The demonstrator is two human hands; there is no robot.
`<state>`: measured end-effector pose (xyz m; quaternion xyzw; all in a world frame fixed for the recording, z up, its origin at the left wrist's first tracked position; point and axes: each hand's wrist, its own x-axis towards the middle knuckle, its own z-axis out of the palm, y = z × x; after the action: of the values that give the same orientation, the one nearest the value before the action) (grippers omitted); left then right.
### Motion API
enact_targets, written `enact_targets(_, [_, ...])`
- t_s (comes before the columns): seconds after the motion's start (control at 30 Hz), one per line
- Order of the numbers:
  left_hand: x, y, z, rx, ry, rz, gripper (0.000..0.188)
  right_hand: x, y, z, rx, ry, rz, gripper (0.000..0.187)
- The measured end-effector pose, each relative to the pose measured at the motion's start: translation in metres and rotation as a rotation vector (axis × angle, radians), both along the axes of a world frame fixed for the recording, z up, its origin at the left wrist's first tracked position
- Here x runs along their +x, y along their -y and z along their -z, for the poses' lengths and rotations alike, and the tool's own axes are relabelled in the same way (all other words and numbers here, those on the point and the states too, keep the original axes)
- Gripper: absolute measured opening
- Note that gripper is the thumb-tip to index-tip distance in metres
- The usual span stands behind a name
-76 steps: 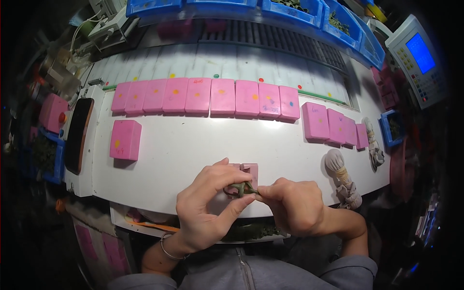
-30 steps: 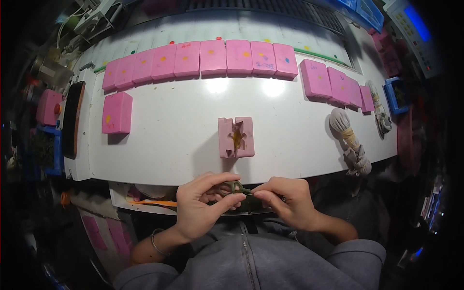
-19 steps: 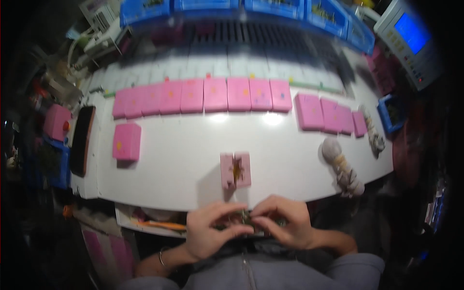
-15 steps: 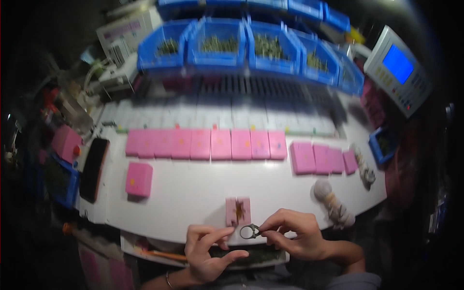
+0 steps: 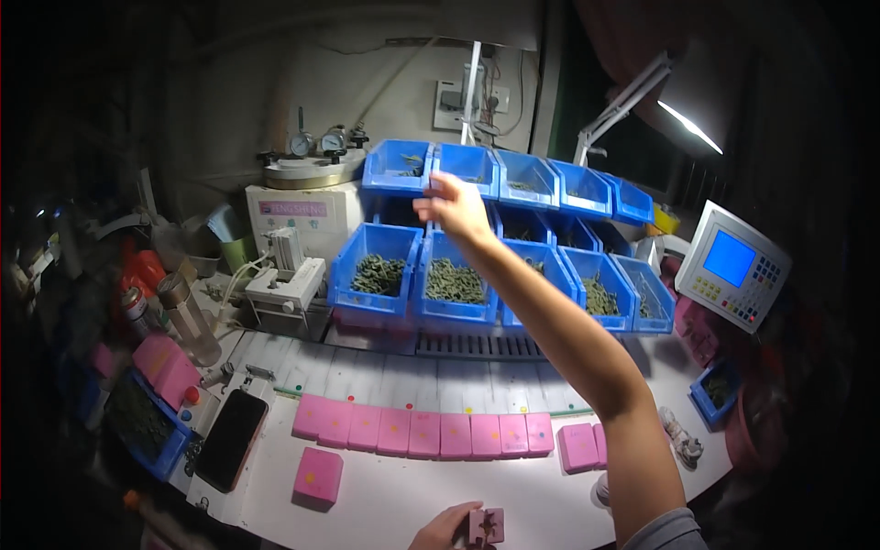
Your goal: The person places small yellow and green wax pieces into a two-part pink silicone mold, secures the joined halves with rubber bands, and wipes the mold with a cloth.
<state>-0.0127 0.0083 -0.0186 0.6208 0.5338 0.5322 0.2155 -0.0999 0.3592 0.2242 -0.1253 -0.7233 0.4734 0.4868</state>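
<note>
My right hand (image 5: 455, 209) is raised at the front of the upper row of blue bins, its arm stretched across the lower bins. Its fingers are spread and I see nothing between them. Behind it, the upper-left blue bin (image 5: 398, 191) holds a few small dark green pieces. Low at the table's front edge, my left hand (image 5: 445, 529) has its fingers against the side of a small mauve-pink block (image 5: 487, 527) with a dark hollow in its face. The lower part of this hand is cut off by the frame. The dark green ring is not visible.
Below stand bins of green pieces (image 5: 456, 280). A row of pink blocks (image 5: 409, 432) crosses the table, with a single pink block (image 5: 318, 475) in front. A black phone (image 5: 233, 440) lies left. A keypad with a blue screen (image 5: 731, 266) stands right, below a lamp (image 5: 689, 126).
My right hand has gone from the front edge, where it held a dark green ring, up to the upper bins. The left hand has moved to the mauve-pink block. The view has tilted upward.
</note>
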Motion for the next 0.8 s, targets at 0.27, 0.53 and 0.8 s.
enact_targets(0.27, [-0.010, 0.008, 0.005, -0.215, 0.720, 0.205, 0.067, 0.151, 0.184, 0.109, 0.282, 0.705, -0.214, 0.026])
enact_targets(0.53, [0.018, 0.004, -0.019, -0.203, 1.075, 0.040, 0.050, 0.213, 0.267, 0.129, 0.548, 0.504, -0.181, 0.044])
enact_targets(0.8, [-0.015, -0.011, -0.045, -0.359, 1.558, 0.024, 0.062, 0.226, 0.308, 0.150, 0.891, 0.538, -0.112, 0.048])
